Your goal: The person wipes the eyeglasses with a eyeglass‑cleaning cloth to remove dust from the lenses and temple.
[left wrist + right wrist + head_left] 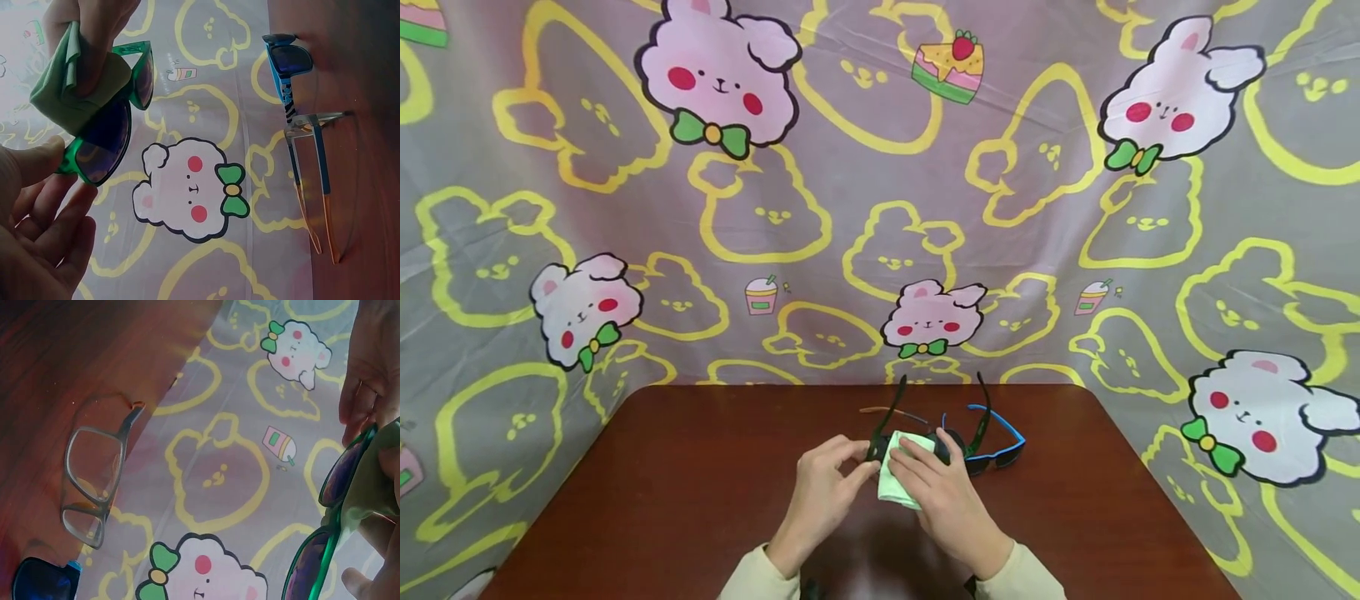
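Green-framed sunglasses (105,142) with dark purple-blue lenses are held up above the table, temples unfolded and pointing away in the head view. My left hand (826,485) pinches them by the frame corner on the left, thumb against fingers. A folded light green cloth (897,485) lies over one lens. My right hand (953,493) grips this cloth and presses it against the lens, its fingers spread on top in the head view. From the right wrist, the cloth (369,478) covers the near side of the frame while the lenses' outer faces show.
On the brown table (715,483) behind the hands lie blue-framed sunglasses (1011,450) and clear-lens glasses (94,465) with grey-blue fronts and orange-brown temple tips (334,231). A curtain (820,250) printed with rabbits hangs around the table's back and sides.
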`<action>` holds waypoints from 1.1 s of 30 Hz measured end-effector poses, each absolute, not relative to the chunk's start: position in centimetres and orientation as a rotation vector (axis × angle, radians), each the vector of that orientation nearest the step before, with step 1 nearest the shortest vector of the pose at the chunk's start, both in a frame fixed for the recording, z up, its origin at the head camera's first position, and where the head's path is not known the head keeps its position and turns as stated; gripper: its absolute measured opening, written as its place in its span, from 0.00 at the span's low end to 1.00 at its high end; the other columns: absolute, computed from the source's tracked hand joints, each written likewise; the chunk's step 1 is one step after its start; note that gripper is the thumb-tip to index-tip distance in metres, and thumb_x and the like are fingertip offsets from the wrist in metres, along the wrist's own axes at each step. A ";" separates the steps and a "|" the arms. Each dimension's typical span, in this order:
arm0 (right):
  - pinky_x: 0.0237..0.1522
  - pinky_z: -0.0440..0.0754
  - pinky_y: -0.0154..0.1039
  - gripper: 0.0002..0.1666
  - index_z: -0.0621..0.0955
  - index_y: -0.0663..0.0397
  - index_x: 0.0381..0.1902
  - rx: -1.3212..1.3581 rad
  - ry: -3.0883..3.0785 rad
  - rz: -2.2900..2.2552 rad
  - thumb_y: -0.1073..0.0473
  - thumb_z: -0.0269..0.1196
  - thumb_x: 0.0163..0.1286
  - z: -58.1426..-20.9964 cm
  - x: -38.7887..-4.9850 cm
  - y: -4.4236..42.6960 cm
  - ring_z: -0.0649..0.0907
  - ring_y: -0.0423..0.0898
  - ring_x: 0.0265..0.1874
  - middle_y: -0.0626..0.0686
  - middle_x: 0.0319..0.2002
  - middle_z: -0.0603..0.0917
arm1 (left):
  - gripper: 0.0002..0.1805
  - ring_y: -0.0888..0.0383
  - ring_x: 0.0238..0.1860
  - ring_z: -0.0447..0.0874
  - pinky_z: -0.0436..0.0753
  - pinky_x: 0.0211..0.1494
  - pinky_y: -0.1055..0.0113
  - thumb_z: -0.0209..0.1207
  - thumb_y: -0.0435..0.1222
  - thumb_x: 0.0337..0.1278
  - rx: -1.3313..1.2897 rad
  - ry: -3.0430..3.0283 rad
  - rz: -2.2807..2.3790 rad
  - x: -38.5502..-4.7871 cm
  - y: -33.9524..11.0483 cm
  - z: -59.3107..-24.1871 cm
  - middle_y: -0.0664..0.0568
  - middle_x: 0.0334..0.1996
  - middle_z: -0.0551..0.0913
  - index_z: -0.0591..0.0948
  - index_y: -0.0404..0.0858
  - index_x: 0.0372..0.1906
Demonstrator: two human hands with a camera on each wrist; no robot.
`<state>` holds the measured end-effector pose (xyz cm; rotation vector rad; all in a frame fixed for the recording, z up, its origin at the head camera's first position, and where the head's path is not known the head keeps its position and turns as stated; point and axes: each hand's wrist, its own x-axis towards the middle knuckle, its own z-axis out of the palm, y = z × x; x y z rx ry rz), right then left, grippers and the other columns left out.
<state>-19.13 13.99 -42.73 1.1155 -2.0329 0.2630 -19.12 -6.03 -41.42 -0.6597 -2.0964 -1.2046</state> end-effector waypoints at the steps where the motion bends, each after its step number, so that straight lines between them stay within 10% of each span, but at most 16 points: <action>1: 0.56 0.60 0.67 0.37 0.80 0.56 0.52 1.120 -2.032 0.258 0.74 0.69 0.37 -42.7 -19.2 13.9 0.77 0.50 0.57 0.52 0.51 0.82 | 0.11 0.70 0.20 0.71 0.69 0.19 0.80 0.73 0.29 0.40 -0.665 -2.099 -1.213 -19.2 -6.1 -41.4 0.66 0.24 0.78 0.86 0.39 0.33; 33: 0.61 0.63 0.58 0.35 0.79 0.57 0.52 1.426 -2.042 0.184 0.77 0.62 0.40 -41.4 -19.0 13.7 0.77 0.46 0.56 0.51 0.51 0.81 | 0.09 0.68 0.27 0.74 0.71 0.26 0.73 0.71 0.33 0.45 -0.761 -2.202 -1.247 -19.8 -8.6 -41.6 0.67 0.27 0.79 0.86 0.44 0.35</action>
